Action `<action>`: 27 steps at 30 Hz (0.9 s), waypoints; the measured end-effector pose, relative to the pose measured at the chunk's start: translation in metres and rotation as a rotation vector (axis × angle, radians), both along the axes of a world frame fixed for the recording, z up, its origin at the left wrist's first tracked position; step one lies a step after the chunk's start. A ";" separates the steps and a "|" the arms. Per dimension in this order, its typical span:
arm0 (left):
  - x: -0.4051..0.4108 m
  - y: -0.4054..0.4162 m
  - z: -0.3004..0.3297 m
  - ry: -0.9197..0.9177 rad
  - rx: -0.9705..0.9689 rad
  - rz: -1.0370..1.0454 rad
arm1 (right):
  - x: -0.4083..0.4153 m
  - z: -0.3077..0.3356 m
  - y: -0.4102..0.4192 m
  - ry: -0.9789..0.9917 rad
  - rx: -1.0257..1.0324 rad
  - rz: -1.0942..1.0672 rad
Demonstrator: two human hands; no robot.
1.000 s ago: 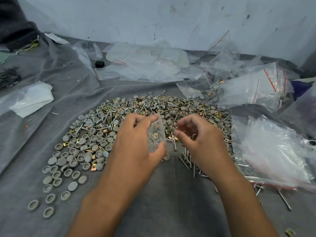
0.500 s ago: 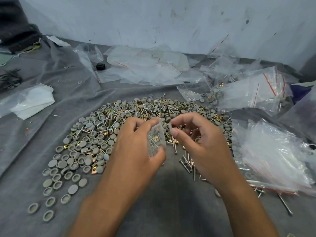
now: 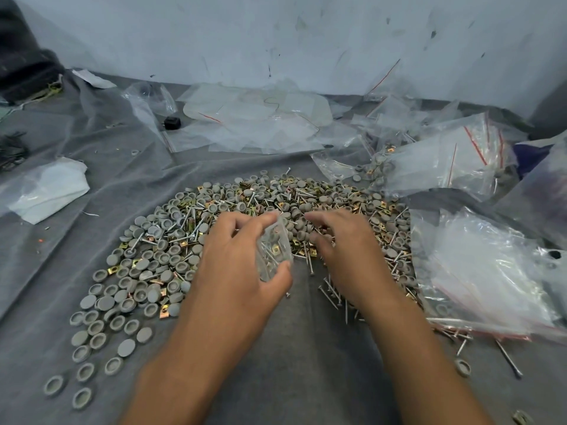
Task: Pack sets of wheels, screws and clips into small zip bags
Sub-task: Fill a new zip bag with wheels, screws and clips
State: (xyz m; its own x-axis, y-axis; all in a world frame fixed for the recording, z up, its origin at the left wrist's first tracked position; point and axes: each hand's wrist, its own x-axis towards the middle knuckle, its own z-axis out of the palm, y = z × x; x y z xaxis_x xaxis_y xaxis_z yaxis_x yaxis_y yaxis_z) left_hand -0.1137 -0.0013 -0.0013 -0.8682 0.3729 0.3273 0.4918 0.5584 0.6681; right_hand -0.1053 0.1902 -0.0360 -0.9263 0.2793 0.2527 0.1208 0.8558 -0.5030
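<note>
**Left hand holds a part-filled zip bag at the edge of the parts heap**

At the bottom of the frame, bare grey cloth (image 3: 291, 378) lies between and below the two forearms, the widest open stretch in view. Loose grey wheels (image 3: 92, 335) trail off toward the lower left, and a few screws (image 3: 507, 360) lie scattered at lower right.

At centre, the left hand (image 3: 236, 268) grips a small clear zip bag (image 3: 273, 250), fingers curled over its upper edge and the thumb pressing its lower end. Screws and a brass clip show through the plastic. Just right of it, the right hand (image 3: 346, 256) hovers palm down over the heap with fingers loosely curled; it is motion-blurred, and whether it pinches anything cannot be told.

Behind both hands, the heap of wheels, screws and brass clips (image 3: 267, 194) spreads across mid-frame. A stack of empty zip bags (image 3: 491, 277) crowds the right edge, touching the heap. Farther back, filled bags (image 3: 441, 157) sit at upper right, flat clear bags (image 3: 254, 124) at upper centre, and a white folded sheet (image 3: 49, 191) at left, well apart from the heap. A scuffed wall (image 3: 276, 41) closes the far side.
</note>
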 end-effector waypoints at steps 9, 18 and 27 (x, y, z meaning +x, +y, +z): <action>-0.001 -0.003 -0.001 -0.010 0.011 -0.007 | -0.011 -0.016 -0.008 -0.025 0.096 -0.054; 0.001 0.000 -0.001 -0.022 0.001 -0.011 | -0.012 -0.016 -0.013 -0.032 -0.040 -0.036; 0.001 0.001 -0.003 -0.010 -0.012 -0.017 | -0.008 -0.014 -0.013 -0.095 0.115 -0.057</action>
State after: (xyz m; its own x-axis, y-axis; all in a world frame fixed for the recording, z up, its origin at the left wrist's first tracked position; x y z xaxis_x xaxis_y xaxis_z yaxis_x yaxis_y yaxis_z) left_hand -0.1131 -0.0007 -0.0044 -0.8649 0.3916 0.3140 0.4945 0.5577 0.6666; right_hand -0.1132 0.1769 -0.0502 -0.9312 0.3060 0.1982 0.2129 0.8976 -0.3860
